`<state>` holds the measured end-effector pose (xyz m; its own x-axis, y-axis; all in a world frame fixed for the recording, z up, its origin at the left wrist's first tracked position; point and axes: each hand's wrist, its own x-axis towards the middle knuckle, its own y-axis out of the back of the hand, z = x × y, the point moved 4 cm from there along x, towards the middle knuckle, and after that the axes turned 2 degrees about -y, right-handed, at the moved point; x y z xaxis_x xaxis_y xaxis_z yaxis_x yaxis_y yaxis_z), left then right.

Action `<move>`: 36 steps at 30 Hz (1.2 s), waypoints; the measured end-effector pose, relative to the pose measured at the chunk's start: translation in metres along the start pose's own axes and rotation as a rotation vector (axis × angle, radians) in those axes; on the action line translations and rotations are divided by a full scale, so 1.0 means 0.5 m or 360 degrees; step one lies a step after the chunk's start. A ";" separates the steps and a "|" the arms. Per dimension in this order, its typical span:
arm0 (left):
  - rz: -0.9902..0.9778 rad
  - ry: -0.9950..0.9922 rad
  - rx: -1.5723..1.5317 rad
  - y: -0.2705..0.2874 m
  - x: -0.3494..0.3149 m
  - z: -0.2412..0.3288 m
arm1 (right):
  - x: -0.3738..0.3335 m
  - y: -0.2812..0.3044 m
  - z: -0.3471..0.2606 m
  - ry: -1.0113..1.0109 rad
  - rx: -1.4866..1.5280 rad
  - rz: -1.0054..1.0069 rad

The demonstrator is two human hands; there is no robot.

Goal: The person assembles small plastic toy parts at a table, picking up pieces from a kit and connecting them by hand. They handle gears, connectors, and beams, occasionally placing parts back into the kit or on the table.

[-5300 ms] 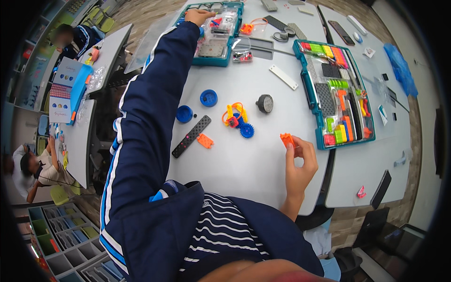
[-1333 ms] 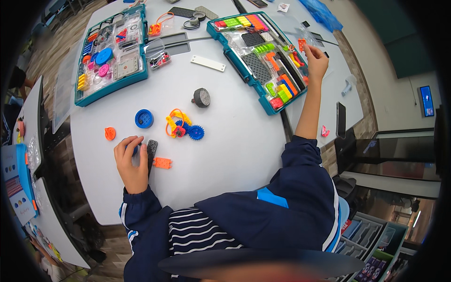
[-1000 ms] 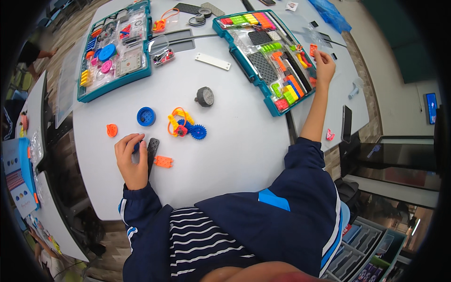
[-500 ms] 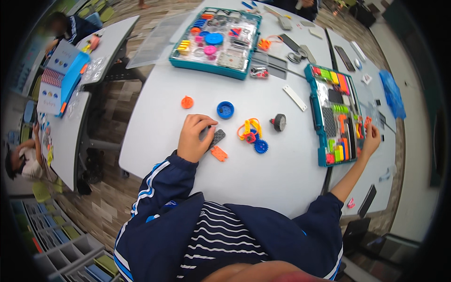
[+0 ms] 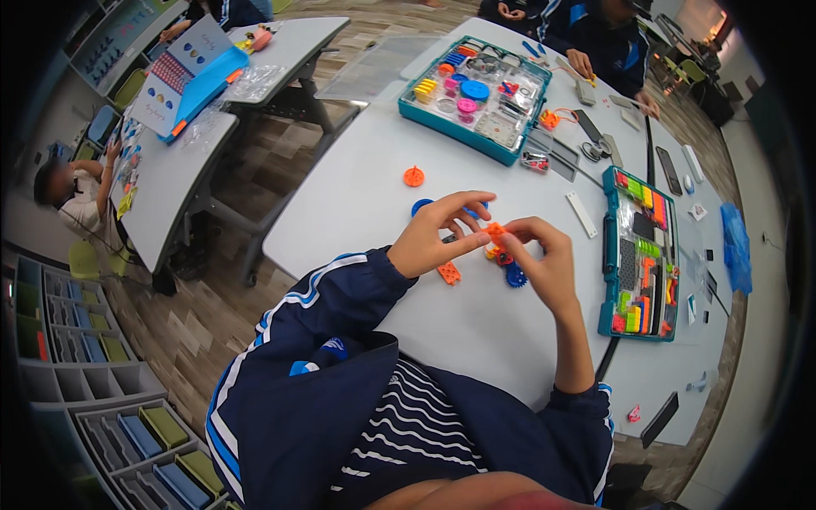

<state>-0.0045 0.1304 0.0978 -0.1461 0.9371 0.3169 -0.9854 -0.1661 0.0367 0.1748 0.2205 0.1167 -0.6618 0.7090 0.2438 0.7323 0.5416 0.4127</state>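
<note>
Near the middle of the table, a small orange building piece is pinched in the fingers of my right hand. My left hand meets it from the other side, thumb and a fingertip at the piece, the other fingers loosely raised. Under my hands lies a gear assembly with a blue gear, its yellow parts mostly covered. A flat orange piece with holes rests below my left hand. Beyond that hand, a blue round part is partly hidden, and an orange disc lies farther off.
A teal parts case stands open at the back. Another teal case with colourful blocks sits to the right, near a white strip. Across the table, a co-worker's hand is near small parts. A blue plastic bag is far right.
My right hand has come from the right-hand case to the table's middle with the orange piece. My left hand has left the dark grey brick and met it. The view has shifted.
</note>
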 end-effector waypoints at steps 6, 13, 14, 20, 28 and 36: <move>0.0002 -0.0091 0.0370 0.079 0.042 -0.004 | 0.093 -0.044 -0.026 0.0242 -0.0191 -0.0069; 0.0169 -0.0401 0.0978 0.276 0.340 -0.102 | 0.270 0.021 -0.036 0.0264 -0.0359 0.0133; 0.0131 -0.0465 0.1137 0.297 0.415 -0.122 | 0.288 0.036 -0.045 0.0314 -0.0329 0.0207; -0.0178 -0.0377 0.2068 0.368 0.773 -0.274 | 0.328 0.182 -0.065 0.0425 0.0033 0.0758; -0.0302 -0.0390 0.2496 0.403 0.877 -0.391 | 0.269 0.336 -0.038 0.0317 -0.0298 0.1552; -0.0337 -0.0113 0.2548 0.390 0.914 -0.400 | 0.264 0.343 -0.038 0.0380 -0.0342 0.1621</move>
<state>-0.2807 0.5877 0.0604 0.0226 0.9759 0.2169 0.1170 -0.2181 0.9689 0.2100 0.3982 0.2361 0.2148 0.6633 0.7169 0.9298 -0.3636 0.0579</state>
